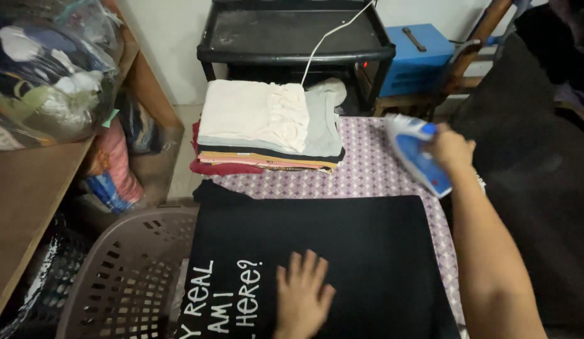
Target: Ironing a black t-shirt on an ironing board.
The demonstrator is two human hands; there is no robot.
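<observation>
Shirt: my black T-shirt (367, 251) looks soft and limp.
Left hand (302, 300): open, flat on it.
Right hand (451, 149): gripping the blue iron (417, 154) by its handle.

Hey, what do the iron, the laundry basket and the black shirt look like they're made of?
Iron: glossy blue and white shell, likely hard plastic; its soleplate is hidden. Laundry basket: rigid grey-brown moulded lattice, probably matte plastic. Black shirt: soft matte fabric lying flat under the left hand, seemingly cotton knit, with white printed lettering.
</observation>
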